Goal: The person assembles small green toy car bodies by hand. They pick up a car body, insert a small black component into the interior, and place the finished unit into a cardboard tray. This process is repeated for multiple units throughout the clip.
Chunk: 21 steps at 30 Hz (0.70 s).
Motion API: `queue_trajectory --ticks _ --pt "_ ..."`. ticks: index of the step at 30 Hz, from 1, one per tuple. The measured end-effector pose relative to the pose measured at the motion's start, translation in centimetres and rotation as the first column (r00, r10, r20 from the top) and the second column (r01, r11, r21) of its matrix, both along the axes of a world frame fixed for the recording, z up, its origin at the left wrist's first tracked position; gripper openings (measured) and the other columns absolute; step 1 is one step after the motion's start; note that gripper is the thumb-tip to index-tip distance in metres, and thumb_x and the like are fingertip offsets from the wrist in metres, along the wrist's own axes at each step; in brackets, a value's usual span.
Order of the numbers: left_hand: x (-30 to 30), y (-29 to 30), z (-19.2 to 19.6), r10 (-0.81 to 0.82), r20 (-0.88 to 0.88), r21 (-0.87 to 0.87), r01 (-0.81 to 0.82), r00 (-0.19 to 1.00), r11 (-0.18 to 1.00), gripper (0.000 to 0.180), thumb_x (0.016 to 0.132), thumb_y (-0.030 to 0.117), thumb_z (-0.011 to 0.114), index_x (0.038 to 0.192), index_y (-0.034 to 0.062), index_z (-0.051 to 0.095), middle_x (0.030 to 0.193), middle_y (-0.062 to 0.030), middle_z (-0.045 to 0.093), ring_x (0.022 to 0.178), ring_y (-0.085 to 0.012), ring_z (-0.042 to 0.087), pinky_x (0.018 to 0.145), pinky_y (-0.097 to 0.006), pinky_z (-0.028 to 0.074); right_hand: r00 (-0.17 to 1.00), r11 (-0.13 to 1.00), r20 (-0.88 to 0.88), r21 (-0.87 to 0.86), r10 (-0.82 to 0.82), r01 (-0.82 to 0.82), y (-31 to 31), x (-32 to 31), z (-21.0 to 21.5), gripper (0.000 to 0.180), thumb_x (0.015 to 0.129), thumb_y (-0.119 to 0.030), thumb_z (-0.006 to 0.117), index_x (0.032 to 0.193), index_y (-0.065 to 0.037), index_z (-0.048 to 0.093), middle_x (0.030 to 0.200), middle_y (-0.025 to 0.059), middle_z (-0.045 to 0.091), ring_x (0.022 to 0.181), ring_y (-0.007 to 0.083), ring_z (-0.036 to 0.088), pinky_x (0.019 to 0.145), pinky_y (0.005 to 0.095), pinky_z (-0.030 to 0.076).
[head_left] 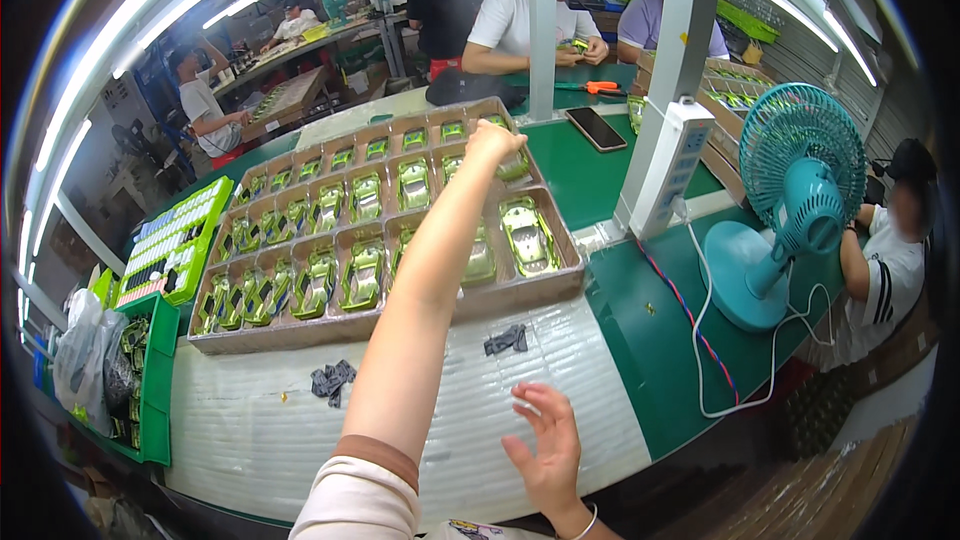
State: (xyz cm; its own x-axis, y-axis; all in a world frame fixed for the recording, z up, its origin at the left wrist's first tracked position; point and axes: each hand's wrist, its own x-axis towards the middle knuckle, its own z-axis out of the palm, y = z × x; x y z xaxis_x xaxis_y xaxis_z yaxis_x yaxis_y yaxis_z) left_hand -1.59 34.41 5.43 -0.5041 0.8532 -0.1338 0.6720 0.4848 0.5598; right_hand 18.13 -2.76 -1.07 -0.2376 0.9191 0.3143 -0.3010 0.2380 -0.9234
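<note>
While the left grip (497, 143) curls over the far-right end of the tray (270, 336), anything held hidden, a green car shell (515, 169) lies just beside it; the right grip (551, 452), spread and empty, hangs well apart.

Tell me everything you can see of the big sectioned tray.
The tray is a shallow brown rectangle with raised walls, divided inside into three rows of cells; it looks like card or plastic. Shiny green car-shaped pieces sit in the cells. It lies flat, the white ribbed sheet along its near side. The left forearm crosses in front of it, hiding some cells, and the left hand is at its far right corner; whether they touch is unclear.
</note>
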Motion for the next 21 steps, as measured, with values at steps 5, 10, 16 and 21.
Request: queue_trajectory --ticks 5,10,16,21 --pt "-1.3 1.8 -0.3 -0.003 -0.29 0.112 0.037 0.957 0.993 0.064 0.076 0.048 0.061 0.115 -0.0014 0.05 0.119 -0.0157 0.054 0.109 -0.0276 0.052 0.089 -0.037 0.044 0.956 0.952 -0.245 -0.218 0.159 -0.214 0.3 0.5 -0.3 0.042 0.077 0.004 0.059 0.115 -0.003 0.043 0.12 0.0122 0.042 0.112 0.0228 0.046 0.093 0.0343 0.039" --pt "-3.6 4.3 -0.9 -0.027 -0.41 0.114 0.081 0.912 0.99 0.043 0.078 0.039 0.06 0.106 0.0074 0.061 0.114 -0.0121 0.057 0.108 -0.0263 0.054 0.088 -0.037 0.043 0.871 0.842 -0.389 -0.321 0.299 -0.433 0.8 2.7 -0.7 0.029 0.081 0.006 0.051 0.109 -0.001 0.048 0.114 0.0116 0.046 0.109 0.0228 0.047 0.094 0.0358 0.037" --pt "-2.5 7.2 -2.1 -0.031 -0.47 -0.055 0.005 0.882 0.998 0.055 0.073 0.045 0.057 0.116 0.0105 0.057 0.123 -0.0077 0.052 0.115 -0.0229 0.049 0.096 -0.036 0.035 0.84 0.747 -0.459 -0.441 0.288 -0.497 0.4 2.9 -1.4 0.019 0.083 -0.004 0.056 0.102 -0.002 0.053 0.097 0.0087 0.053 0.098 0.0195 0.053 0.09 0.0349 0.041" --pt "-2.3 9.1 -2.0 0.099 -0.405 -0.046 -0.128 0.909 0.991 0.049 0.073 0.038 0.055 0.116 0.0127 0.057 0.124 -0.0052 0.052 0.114 -0.0201 0.05 0.093 -0.035 0.034 0.759 0.647 -0.6 -0.479 0.251 -0.593 1.2 3.3 -0.6 0.018 0.084 -0.004 0.054 0.102 -0.001 0.053 0.1 0.0101 0.054 0.1 0.0207 0.052 0.092 0.0356 0.039"
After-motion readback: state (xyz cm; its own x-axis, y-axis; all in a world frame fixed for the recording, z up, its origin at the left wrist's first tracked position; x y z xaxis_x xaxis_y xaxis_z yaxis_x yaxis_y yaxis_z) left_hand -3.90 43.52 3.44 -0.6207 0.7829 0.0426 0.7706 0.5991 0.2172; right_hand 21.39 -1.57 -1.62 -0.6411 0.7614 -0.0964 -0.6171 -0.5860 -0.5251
